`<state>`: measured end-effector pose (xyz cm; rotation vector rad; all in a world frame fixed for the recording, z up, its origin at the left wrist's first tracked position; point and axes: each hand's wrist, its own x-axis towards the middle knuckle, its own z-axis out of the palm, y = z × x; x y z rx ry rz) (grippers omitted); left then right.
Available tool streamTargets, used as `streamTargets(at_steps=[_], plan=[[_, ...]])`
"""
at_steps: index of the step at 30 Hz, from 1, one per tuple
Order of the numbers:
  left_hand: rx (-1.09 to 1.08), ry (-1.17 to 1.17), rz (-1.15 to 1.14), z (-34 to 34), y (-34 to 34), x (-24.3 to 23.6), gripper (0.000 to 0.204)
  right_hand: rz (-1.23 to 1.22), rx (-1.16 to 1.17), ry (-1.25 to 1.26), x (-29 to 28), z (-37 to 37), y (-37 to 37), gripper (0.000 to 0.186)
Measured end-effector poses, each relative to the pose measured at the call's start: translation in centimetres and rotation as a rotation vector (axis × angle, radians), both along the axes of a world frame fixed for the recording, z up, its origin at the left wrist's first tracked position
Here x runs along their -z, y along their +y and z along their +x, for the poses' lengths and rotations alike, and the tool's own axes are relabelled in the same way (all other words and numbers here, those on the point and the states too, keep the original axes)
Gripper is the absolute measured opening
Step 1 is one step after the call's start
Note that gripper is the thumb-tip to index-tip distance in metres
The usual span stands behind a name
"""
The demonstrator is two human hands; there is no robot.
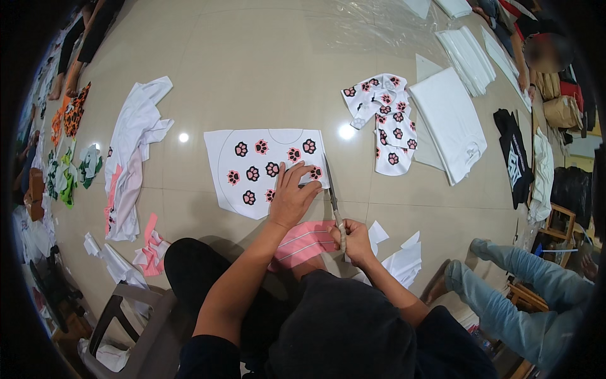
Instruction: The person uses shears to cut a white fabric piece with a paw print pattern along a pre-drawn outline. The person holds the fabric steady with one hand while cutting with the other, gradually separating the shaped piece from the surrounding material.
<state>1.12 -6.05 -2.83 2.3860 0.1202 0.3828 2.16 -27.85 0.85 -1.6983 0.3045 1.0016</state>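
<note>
A white fabric piece (219, 165) printed with pink and black paw marks lies flat on the floor in front of me. Thin curved outlines run across it. My left hand (293, 199) rests on its lower right part, fingers stretched out and pressing down. In my right hand (355, 242) is a pair of scissors (334, 197), with the handles wrapped in something pale. The blades point away from me along the fabric's right edge; how far apart they are is hard to tell. Closer to me, a pink fabric piece with pale stripes (302, 246) lies partly under my right hand.
Paw-print pieces (396, 126) lie to the right, beside stacked white fabric (449, 120). White and pink cloth (129, 158) lies on the left. White scraps (404, 262) sit near my right arm. A brown plastic chair (148, 331) stands lower left. Another person's legs (505, 265) extend in at right.
</note>
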Motion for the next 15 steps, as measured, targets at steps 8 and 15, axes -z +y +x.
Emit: streamTargets(at_steps=[8, 15], plan=[[-0.008, -0.008, -0.007, 0.00, 0.03, 0.06, 0.015, -0.009, -0.002, 0.005, 0.01, -0.17, -0.16, 0.025], [-0.011, -0.017, -0.009, 0.13, -0.01, -0.07, 0.016, -0.012, -0.004, -0.005, 0.50, -0.42, -0.62, 0.023]])
